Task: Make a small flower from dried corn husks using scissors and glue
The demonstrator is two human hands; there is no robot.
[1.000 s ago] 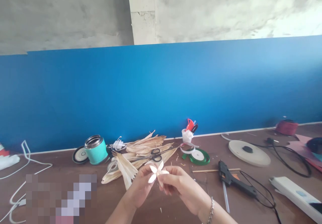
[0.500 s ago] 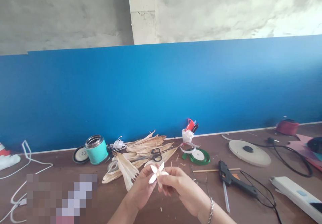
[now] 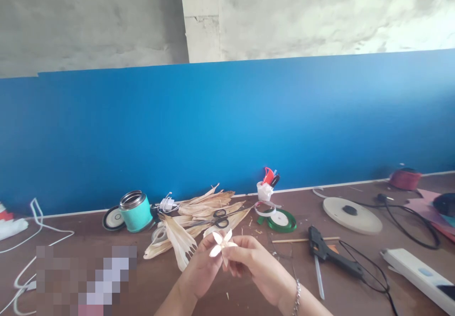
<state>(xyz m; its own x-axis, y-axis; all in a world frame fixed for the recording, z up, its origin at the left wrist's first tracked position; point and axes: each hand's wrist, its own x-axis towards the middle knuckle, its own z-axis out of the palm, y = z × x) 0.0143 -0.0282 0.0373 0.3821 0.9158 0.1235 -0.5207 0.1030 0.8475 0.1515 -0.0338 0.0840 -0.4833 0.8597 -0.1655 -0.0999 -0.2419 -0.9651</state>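
Between my two hands is a small cream-white flower with pointed petals, apparently made of dried corn husk. My left hand grips it from the left side and from below. On the other side, my right hand pinches it, the thumb lying over a lower petal near the centre. The stem end is hidden behind the fingers. Just beyond my hands lie dried corn husks, one cut into strips at its end, with black-handled scissors resting on them.
A turquoise flask stands back left. Behind my hands are a green ribbon roll and a white cup of pens. To the right lie a glue gun with its cord, a thin stick, a white disc and a power strip.
Hardly anything differs. Both hands keep their hold on the flower, which has turned very slightly.
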